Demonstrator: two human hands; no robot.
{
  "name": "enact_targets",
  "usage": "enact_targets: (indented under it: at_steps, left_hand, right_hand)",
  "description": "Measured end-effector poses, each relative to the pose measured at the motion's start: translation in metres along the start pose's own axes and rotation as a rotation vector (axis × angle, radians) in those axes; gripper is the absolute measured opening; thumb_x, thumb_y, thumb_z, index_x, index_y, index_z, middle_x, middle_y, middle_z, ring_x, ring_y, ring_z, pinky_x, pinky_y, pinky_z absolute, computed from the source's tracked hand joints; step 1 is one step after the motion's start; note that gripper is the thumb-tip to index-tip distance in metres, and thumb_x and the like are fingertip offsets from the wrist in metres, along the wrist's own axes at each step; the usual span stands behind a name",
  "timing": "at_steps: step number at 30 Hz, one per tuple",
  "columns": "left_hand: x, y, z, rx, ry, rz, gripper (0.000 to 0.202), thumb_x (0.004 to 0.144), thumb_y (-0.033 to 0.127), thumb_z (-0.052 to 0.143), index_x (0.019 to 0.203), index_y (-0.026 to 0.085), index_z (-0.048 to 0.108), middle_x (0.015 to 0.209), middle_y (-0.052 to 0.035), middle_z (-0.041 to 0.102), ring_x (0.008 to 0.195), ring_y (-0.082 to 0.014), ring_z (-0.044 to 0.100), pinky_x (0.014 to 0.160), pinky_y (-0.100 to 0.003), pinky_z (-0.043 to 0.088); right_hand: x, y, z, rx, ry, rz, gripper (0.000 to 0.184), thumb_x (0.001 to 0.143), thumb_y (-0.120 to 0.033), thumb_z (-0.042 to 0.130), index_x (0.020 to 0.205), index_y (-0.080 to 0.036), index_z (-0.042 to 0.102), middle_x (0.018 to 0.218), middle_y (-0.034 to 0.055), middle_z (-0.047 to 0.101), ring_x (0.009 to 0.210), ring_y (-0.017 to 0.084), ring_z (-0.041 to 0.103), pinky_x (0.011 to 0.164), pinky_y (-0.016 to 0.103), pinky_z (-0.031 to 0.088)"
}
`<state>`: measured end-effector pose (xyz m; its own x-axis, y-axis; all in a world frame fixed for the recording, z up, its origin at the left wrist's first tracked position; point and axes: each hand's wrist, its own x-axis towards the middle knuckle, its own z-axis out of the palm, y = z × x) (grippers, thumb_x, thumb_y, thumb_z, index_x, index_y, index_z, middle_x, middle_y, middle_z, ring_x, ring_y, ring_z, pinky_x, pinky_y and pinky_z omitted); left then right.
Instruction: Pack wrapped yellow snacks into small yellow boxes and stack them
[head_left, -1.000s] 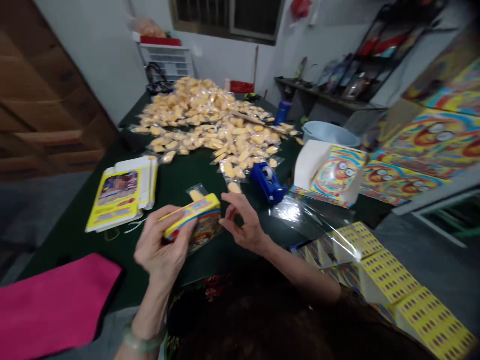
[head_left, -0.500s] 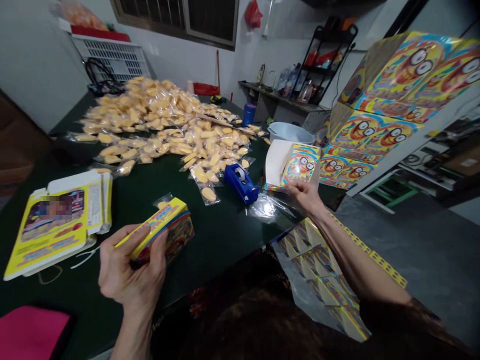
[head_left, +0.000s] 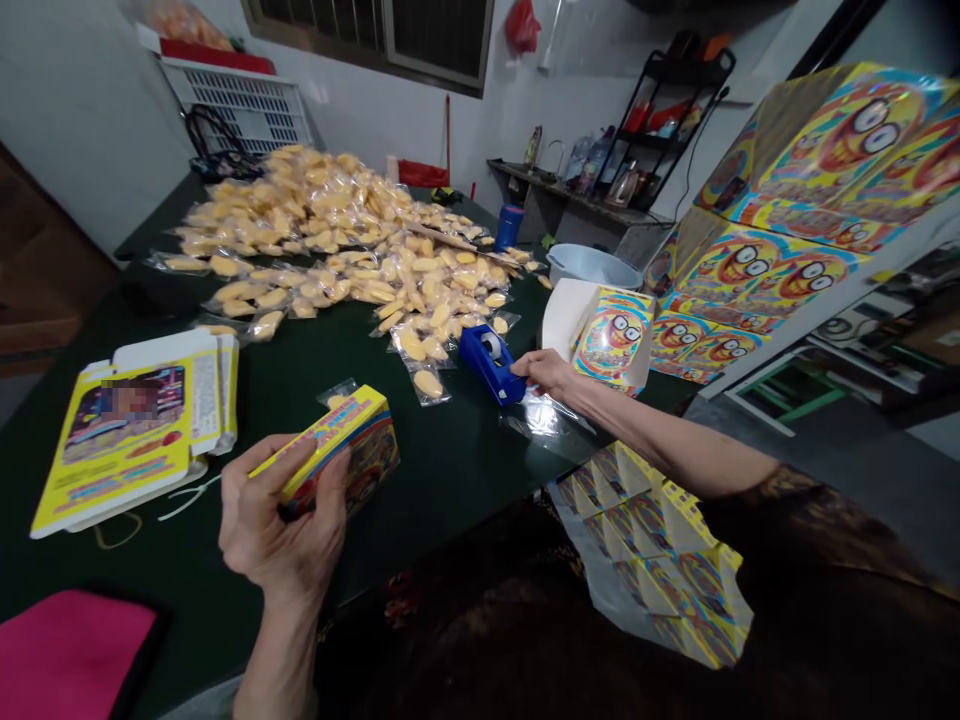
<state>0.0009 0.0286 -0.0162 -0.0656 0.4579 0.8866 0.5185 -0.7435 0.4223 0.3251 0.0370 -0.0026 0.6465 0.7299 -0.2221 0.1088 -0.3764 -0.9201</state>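
Dark green table (head_left: 450, 510) fills the room's middle, and behind the tape dispenser (head_left: 487, 365) spreads a big heap of bagged yellow pieces (head_left: 337, 225), so most of that pile looks unboxed. One loose bag (head_left: 337, 391) lies left of the dispenser, partly behind the small yellow box (head_left: 326, 450), whose fingers-side grip comes from the left hand (head_left: 281, 525), fingers clamped around it. Right hand (head_left: 544, 370) rests just right of the dispenser, fingers together and holding nothing, above clear film (head_left: 544, 415). An open carton (head_left: 607, 335) stands right of the dispenser; a flat carton (head_left: 127, 430) lies far left of it. Bare table stretches between the hands, and its near edge runs just below the box.
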Motion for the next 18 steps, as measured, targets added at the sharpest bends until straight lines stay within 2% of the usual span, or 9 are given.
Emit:
enact_targets:
  at_steps: [5, 10, 12, 14, 18]
  left_hand:
    - [0.001, -0.001, 0.002, -0.012, 0.051, 0.038, 0.027, 0.071, 0.019, 0.075, 0.095, 0.021, 0.062, 0.093, -0.0055, 0.064, 0.084, -0.0193, 0.064, 0.069, -0.033, 0.051]
    - [0.000, -0.002, 0.003, -0.011, 0.055, 0.033, 0.031, 0.069, 0.015, 0.075, 0.097, 0.019, 0.063, 0.095, -0.0071, 0.065, 0.086, -0.0201, 0.063, 0.071, -0.034, 0.051]
    - [0.000, -0.001, 0.002, -0.012, 0.042, 0.022, 0.031, 0.070, 0.013, 0.075, 0.098, 0.019, 0.062, 0.096, -0.0073, 0.065, 0.087, -0.0202, 0.063, 0.072, -0.034, 0.051]
    - [0.000, 0.000, 0.002, -0.018, 0.033, 0.007, 0.029, 0.071, 0.014, 0.074, 0.097, 0.019, 0.062, 0.096, -0.0072, 0.064, 0.086, -0.0198, 0.063, 0.072, -0.034, 0.051]
    - [0.002, 0.001, 0.002, -0.028, 0.057, -0.012, 0.025, 0.070, 0.016, 0.075, 0.092, 0.018, 0.063, 0.093, -0.0066, 0.065, 0.081, -0.0186, 0.064, 0.069, -0.032, 0.051]
  right_hand:
    - [-0.017, 0.009, 0.005, 0.232, 0.057, -0.018, 0.010, 0.066, -0.022, 0.066, 0.062, -0.018, 0.057, 0.061, -0.0022, 0.053, 0.052, 0.009, 0.045, 0.051, 0.028, 0.051]
    - [-0.032, 0.037, 0.008, 0.390, 0.098, -0.135, 0.029, 0.063, -0.037, 0.070, 0.059, -0.020, 0.047, 0.070, -0.0018, 0.052, 0.070, 0.011, 0.054, 0.071, 0.031, 0.055]
    - [-0.031, 0.050, 0.012, 0.383, 0.120, -0.164, 0.032, 0.061, -0.039, 0.070, 0.056, -0.020, 0.044, 0.068, -0.0018, 0.052, 0.069, 0.011, 0.054, 0.073, 0.031, 0.053]
    - [-0.025, 0.059, 0.016, 0.331, 0.135, -0.171, 0.031, 0.059, -0.038, 0.068, 0.053, -0.020, 0.044, 0.061, -0.0029, 0.049, 0.062, 0.011, 0.051, 0.069, 0.031, 0.051]
    - [-0.010, 0.064, 0.016, 0.151, 0.126, -0.195, 0.023, 0.060, -0.034, 0.062, 0.050, -0.020, 0.046, 0.052, -0.0038, 0.045, 0.055, 0.011, 0.044, 0.061, 0.029, 0.044]
